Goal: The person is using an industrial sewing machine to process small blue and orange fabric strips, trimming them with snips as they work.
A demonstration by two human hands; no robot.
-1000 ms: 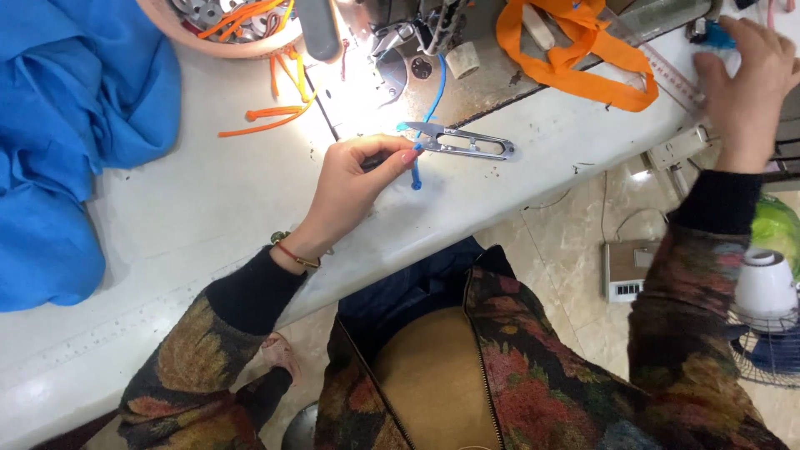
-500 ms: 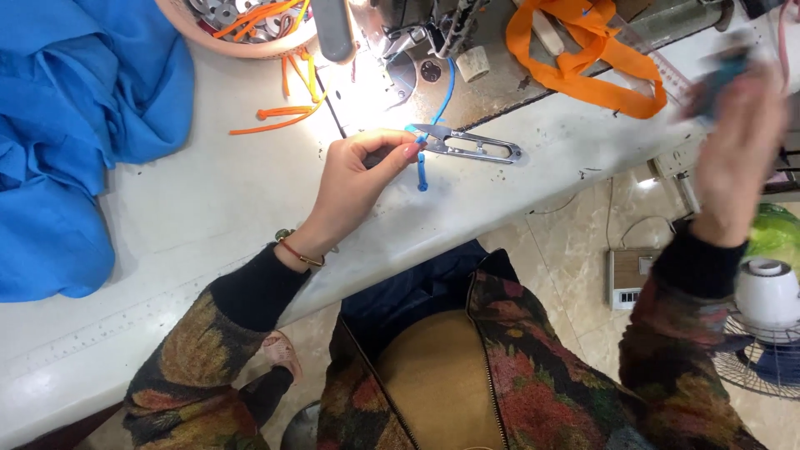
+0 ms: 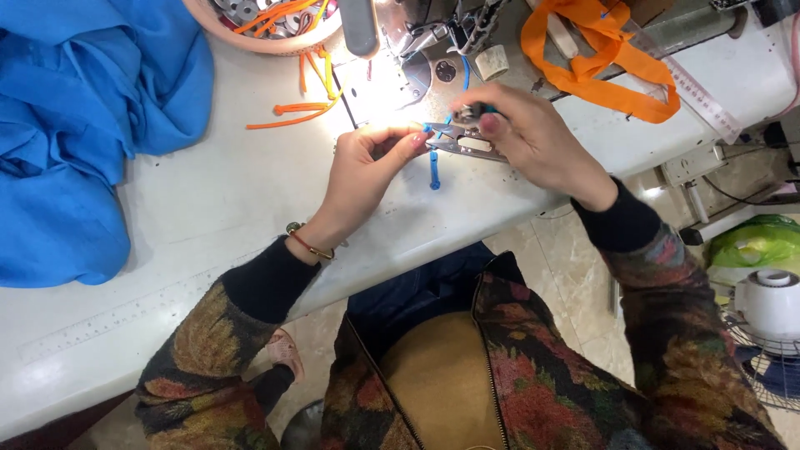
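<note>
My left hand (image 3: 367, 171) pinches the end of a thin blue cord (image 3: 434, 171) that hangs down over the white table (image 3: 208, 208). My right hand (image 3: 533, 137) grips metal thread snips (image 3: 462, 146), whose tip points at the cord right by my left fingertips. Both hands meet just in front of the sewing machine's needle area (image 3: 425, 46), which is brightly lit.
Blue fabric (image 3: 83, 125) is heaped at the left. A round bowl (image 3: 267, 21) with orange strips stands at the top, with loose orange strips (image 3: 300, 104) beside it. Orange webbing (image 3: 600, 67) and a ruler (image 3: 700, 100) lie at the right. A small fan (image 3: 771, 317) stands on the floor.
My right hand came in from the far right edge and took hold of the snips. My left hand stayed on the blue cord.
</note>
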